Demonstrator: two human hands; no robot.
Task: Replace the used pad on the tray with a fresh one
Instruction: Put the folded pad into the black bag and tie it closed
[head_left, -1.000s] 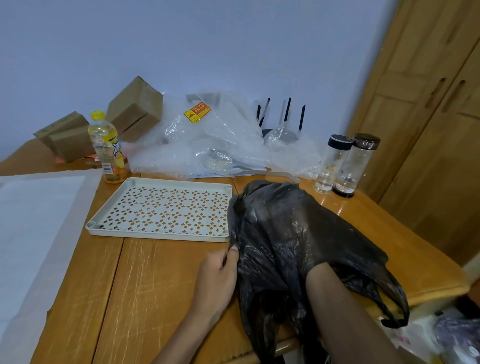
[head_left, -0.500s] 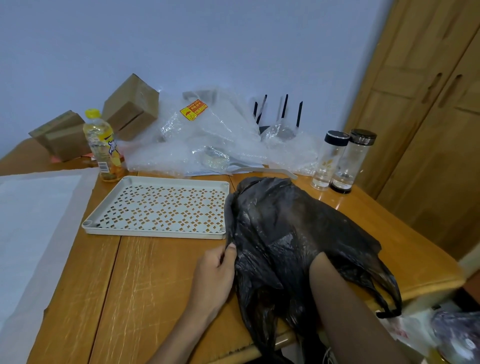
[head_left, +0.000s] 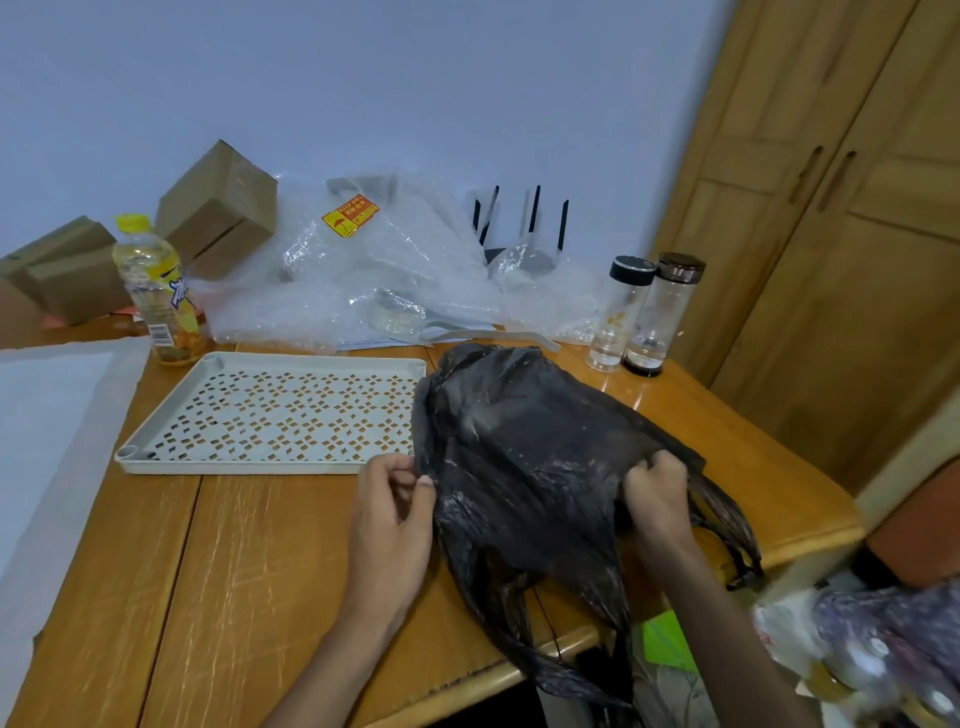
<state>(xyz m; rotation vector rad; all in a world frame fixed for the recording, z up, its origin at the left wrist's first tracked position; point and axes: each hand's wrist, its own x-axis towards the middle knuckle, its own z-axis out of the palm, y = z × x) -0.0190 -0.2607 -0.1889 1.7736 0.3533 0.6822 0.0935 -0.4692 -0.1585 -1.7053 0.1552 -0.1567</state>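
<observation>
My left hand (head_left: 393, 512) and right hand (head_left: 655, 501) each pinch the limp, slippery black bag (head_left: 524, 457). I'd grip bunched folds. The bare tray (head_left: 270, 465) sits just beyond my left hand.

The perforated tray (head_left: 270, 410) is showing pale cream-grey, its floor pierced in a repeating pattern of small diamond clusters, the orange-brown wood of the surface (head_left: 249, 561) showing through the holes. The plastic bag (head_left: 524, 452) is looking glossy black with pale whitish smears. The drink bottle (head_left: 156, 296) is wearing a yellow cap and a yellow label. Two cardboard boxes (head_left: 218, 213) are showing plain brown. The bubble wrap (head_left: 374, 275) is lying clear, carrying a yellow-and-red sticker (head_left: 350, 216). The two clear glass bottles (head_left: 644, 317) are carrying black and dark bronze caps. The wall (head_left: 363, 78) is appearing pale blue.
</observation>
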